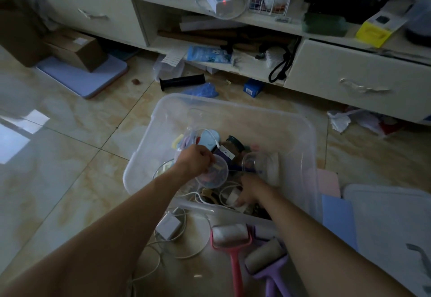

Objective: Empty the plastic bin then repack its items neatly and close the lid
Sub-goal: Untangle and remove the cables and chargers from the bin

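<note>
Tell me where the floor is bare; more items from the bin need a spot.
Bare tile lies left of the clear plastic bin, before the purple flat board. Crowded: near side, with white charger and cables, pink lint roller, purple lint roller; right side holds the translucent lid.

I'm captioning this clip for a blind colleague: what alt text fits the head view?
Both hands reach into a clear plastic bin on a tiled floor: the left hand grips a small round clear container, the right hand touches tangled cables. Two lint rollers lie outside the bin.
</note>
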Available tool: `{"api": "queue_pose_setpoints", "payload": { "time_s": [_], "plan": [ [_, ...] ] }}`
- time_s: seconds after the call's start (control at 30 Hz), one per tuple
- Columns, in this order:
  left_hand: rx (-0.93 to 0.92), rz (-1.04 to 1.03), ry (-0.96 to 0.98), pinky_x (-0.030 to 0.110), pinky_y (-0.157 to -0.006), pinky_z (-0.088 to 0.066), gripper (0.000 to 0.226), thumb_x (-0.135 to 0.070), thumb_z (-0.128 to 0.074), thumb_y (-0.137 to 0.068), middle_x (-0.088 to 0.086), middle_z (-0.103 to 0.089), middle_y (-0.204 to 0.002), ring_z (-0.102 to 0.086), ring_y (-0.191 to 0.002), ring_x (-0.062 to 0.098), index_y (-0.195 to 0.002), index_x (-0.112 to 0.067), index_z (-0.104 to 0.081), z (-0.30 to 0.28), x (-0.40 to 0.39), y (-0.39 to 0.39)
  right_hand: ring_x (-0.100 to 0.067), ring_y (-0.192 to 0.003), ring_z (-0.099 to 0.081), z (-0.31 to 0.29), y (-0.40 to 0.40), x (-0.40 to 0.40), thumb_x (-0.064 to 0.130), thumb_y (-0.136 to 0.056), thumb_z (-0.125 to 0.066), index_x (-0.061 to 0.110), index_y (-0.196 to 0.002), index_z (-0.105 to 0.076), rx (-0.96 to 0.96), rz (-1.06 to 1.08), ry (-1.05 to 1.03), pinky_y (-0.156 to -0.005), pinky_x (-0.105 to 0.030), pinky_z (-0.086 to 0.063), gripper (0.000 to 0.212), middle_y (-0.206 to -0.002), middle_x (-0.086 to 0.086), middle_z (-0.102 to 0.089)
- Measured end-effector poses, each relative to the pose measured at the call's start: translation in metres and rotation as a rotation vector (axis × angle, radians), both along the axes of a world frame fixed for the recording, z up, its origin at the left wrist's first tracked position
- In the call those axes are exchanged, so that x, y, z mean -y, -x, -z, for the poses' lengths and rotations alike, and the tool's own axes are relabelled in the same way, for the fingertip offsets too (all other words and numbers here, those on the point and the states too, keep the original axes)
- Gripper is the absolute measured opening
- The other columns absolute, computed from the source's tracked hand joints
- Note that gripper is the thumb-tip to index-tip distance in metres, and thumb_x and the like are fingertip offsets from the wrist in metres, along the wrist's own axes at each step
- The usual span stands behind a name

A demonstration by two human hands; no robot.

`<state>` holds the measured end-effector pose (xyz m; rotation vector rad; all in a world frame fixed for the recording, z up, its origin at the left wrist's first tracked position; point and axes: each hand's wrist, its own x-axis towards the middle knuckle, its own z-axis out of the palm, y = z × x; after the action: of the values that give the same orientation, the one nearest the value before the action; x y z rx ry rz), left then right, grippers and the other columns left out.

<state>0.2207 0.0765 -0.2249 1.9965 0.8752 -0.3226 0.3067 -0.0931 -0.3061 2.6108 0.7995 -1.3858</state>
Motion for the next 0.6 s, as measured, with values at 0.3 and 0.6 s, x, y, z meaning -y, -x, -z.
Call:
{"api": "queue_pose_setpoints", "payload": {
  "time_s": [0.3,0.6],
  "plan": [
    [0.084,0.091,-0.063,0.019,-0.059,-0.054,0.028,-0.004,-0.050,-0.093,-0.002,-0.070,-0.085,-0.068,-0.077,0.014,-0.089,-0.017,-0.074,-0.050,0.020,-0.004,-0.024,-0.108,-0.057,-0.124,-0.026,0.027,0.052,-0.080,-0.074,0.022,-0.134,-0.047,-0.011,0.036,-0.269,-0.094,-0.042,-0.050,0.067,-0.128,-0.005,-0.058],
    [0.206,-0.305,0.712,0.045,-0.088,-0.056,0.032,-0.026,-0.040,-0.099,0.017,-0.072,-0.092,-0.070,-0.085,0.035,-0.101,-0.008,-0.066,-0.152,0.049,0.005,-0.015,-0.100,-0.064,-0.231,-0.021,0.023,0.057,-0.066,-0.053,0.037,-0.134,-0.051,0.013,0.331,-0.722,-0.091,-0.038,-0.053,0.071,-0.121,0.002,-0.065]
  ]
}}
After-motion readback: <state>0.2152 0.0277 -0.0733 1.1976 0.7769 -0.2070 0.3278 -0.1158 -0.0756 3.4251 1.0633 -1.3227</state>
